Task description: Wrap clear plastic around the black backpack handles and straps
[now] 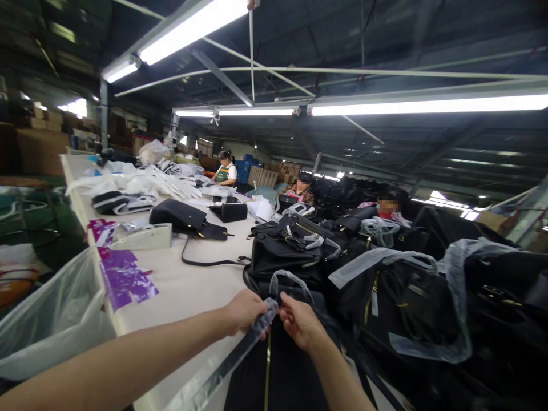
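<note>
My left hand [245,311] and my right hand [299,321] meet low in the middle of the view. Both pinch a strip of clear plastic wrap [261,326] that covers a black bag strap [240,357] running down toward me. The strap belongs to a black handbag [278,377] lying at the near edge of the white table [188,291]. Its plastic-wrapped handle loop [291,279] stands up just behind my fingers.
A heap of black handbags [385,285] with wrapped handles fills the right side. A black bag [184,220], a white box [141,237] and purple sheets [124,279] lie on the table. A clear plastic bag [51,319] hangs at left. Other people work farther along.
</note>
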The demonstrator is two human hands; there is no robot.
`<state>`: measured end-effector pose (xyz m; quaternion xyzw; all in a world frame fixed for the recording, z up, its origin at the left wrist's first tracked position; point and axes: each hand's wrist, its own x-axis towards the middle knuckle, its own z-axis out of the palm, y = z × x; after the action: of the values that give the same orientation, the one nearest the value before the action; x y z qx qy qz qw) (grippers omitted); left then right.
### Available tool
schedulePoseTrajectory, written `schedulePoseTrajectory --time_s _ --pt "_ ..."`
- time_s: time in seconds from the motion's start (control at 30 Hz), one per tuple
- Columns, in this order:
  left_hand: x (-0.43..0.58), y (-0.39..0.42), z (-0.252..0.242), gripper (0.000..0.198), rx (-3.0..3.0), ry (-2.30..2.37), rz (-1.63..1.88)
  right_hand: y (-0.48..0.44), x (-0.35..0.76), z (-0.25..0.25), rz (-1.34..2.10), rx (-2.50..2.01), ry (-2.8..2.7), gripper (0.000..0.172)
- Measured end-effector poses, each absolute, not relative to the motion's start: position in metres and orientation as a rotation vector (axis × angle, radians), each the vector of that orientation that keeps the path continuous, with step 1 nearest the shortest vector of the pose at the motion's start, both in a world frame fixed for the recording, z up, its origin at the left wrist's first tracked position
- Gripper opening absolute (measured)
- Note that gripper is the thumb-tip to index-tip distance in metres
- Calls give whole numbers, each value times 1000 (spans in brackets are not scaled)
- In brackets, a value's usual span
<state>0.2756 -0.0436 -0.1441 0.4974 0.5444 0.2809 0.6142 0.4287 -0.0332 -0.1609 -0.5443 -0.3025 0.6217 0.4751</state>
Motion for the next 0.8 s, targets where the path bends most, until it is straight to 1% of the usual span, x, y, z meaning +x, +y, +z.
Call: schedulePoseTrajectory --time_s 0.07,0.2,0.27,0.3,0.37,0.43,0.53,0.6,0.8 --pt "278 -42 -144 30 1139 1271 649 -30 426 -161 1467 -1392 -768 24" --pt "290 -34 -144 31 1114 1297 645 -35 423 -163 1427 -1460 -887 23" --pt "297 -30 -145 31 1098 1307 654 -41 425 -163 1427 -1479 -975 20" --pt "299 -28 -145 31 1091 1310 664 -43 427 -163 1418 -1487 -1024 20" --pt "301 -25 -145 29 1078 1306 687 -46 431 -163 1356 -1490 -1134 27" --pt "301 -23 -145 28 1068 1296 699 -45 435 -164 1237 -1484 -1249 27" --pt "299 -22 -145 29 1059 1283 688 -41 440 -166 1042 -1507 -1402 18" --pt "299 -21 -146 29 1055 1281 676 -37 443 -165 921 -1530 -1512 15" --pt "298 -15 -153 31 1102 1213 588 -32 445 -155 393 -1622 -1846 22"
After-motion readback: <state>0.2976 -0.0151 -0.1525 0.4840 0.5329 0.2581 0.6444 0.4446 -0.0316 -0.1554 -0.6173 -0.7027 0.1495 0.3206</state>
